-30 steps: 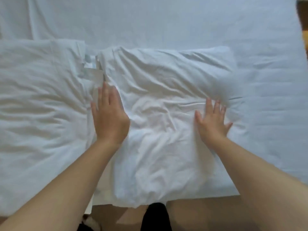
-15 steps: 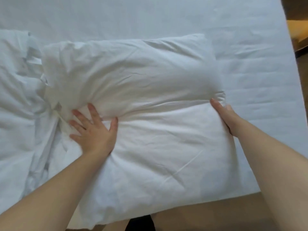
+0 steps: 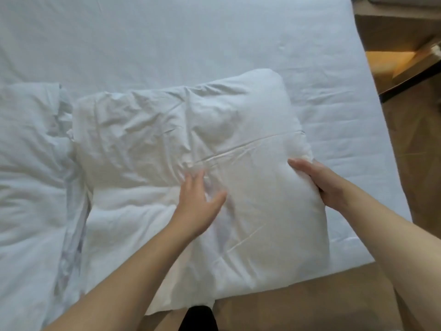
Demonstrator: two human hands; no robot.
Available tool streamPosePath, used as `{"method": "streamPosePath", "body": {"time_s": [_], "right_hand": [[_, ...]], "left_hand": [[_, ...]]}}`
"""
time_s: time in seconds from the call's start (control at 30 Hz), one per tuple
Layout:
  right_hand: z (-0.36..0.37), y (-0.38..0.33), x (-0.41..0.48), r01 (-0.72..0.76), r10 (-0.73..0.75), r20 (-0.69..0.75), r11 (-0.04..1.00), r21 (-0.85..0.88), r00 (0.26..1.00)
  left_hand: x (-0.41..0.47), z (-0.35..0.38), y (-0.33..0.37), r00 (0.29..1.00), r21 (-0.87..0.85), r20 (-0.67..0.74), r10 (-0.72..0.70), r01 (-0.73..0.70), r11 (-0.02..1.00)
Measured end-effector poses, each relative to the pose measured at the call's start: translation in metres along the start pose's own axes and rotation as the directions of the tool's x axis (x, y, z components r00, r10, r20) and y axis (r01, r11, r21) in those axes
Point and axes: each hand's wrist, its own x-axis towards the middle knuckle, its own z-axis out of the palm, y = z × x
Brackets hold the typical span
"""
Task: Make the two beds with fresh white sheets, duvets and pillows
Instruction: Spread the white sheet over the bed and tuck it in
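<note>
Slid left hand (image 3: 199, 204) in to the middle of the pillow (image 3: 238, 120), flat and loose on top; kept right hand (image 3: 317, 181) curled round its 3 o'clock edge. Could slip off the bed (image 3: 167, 32) at 6 o'clock, already hanging over there, if pushed too hard. Looks white, puffy and crinkly, with one long crease across.

Head camera looks steeply down (wide-angle, close) over the bed (image 3: 167, 32) from its near edge.

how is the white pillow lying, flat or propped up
Flat: the white fabric pillow lies broad side down on the white bed sheet.
</note>
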Motion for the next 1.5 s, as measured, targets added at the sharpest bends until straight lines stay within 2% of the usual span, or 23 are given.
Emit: {"method": "streamPosePath", "body": {"time_s": [0.1, 0.17, 0.23, 0.37, 0.53, 0.63, 0.73, 0.93, 1.03, 1.13, 1.17, 1.23, 1.27, 1.3, 1.4, 1.5], "right_hand": [[0.026, -0.031, -0.04, 0.058, -0.073, 0.186, 0.995, 0.082, 0.98], [0.046, -0.05, -0.063, 0.13, -0.149, 0.295, 0.988, 0.086, 0.944], [0.072, -0.065, -0.082, 0.174, -0.179, 0.37, 0.984, 0.049, 0.912], [0.131, -0.084, -0.113, 0.274, -0.249, 0.427, 0.962, 0.005, 0.869], [0.217, -0.103, -0.145, 0.293, -0.325, 0.431, 0.946, 0.141, 0.842], [0.28, -0.108, -0.16, 0.451, -0.411, 0.427, 0.893, 0.009, 0.805], [0.349, -0.116, -0.171, 0.563, -0.49, 0.418, 0.823, -0.067, 0.765], [0.509, -0.127, -0.182, 0.762, -0.634, 0.444, 0.613, -0.209, 0.633], [0.585, -0.125, -0.182, 0.791, -0.65, 0.46, 0.554, -0.257, 0.605], [0.657, -0.109, -0.157, 0.791, -0.621, 0.491, 0.466, -0.395, 0.611], [0.676, -0.095, -0.142, 0.782, -0.591, 0.519, 0.388, -0.488, 0.617], [0.701, -0.061, -0.109, 0.718, -0.529, 0.582, 0.078, -0.691, 0.617], [0.711, -0.048, -0.096, 0.677, -0.505, 0.608, -0.061, -0.734, 0.613], [0.721, -0.039, -0.085, 0.667, -0.497, 0.628, -0.125, -0.735, 0.599], [0.747, -0.025, -0.052, 0.698, -0.53, 0.651, -0.145, -0.701, 0.544], [0.75, -0.007, -0.043, 0.707, -0.53, 0.672, -0.178, -0.685, 0.517]], "left_hand": [[-0.022, -0.015, 0.057, 0.99, -0.326, 0.12, 0.077, -0.034, 0.945], [-0.035, -0.036, 0.08, 0.991, -0.462, 0.104, 0.09, -0.032, 0.886], [-0.052, -0.064, 0.092, 0.991, -0.507, 0.093, 0.093, -0.033, 0.862], [-0.089, -0.118, 0.092, 0.99, -0.578, 0.08, 0.112, -0.045, 0.815], [-0.131, -0.203, 0.067, 0.99, -0.573, 0.057, 0.132, -0.076, 0.816], [-0.16, -0.255, 0.038, 0.982, -0.578, 0.078, 0.17, -0.094, 0.811], [-0.194, -0.308, 0.005, 0.989, -0.641, 0.041, 0.14, -0.081, 0.763], [-0.252, -0.415, -0.076, 1.0, -0.716, 0.011, -0.002, 0.01, 0.698], [-0.271, -0.463, -0.124, 0.995, -0.728, -0.019, -0.099, 0.054, 0.683], [-0.262, -0.505, -0.194, 0.961, -0.705, -0.105, -0.256, 0.11, 0.7], [-0.256, -0.512, -0.222, 0.948, -0.674, -0.12, -0.294, 0.14, 0.725], [-0.244, -0.517, -0.268, 0.924, -0.58, -0.066, -0.376, 0.271, 0.768], [-0.237, -0.516, -0.287, 0.91, -0.534, -0.024, -0.415, 0.339, 0.774], [-0.229, -0.515, -0.304, 0.897, -0.501, -0.004, -0.443, 0.381, 0.777], [-0.2, -0.511, -0.341, 0.873, -0.501, -0.082, -0.482, 0.382, 0.777], [-0.189, -0.504, -0.361, 0.844, -0.494, -0.072, -0.532, 0.434, 0.754]]}}
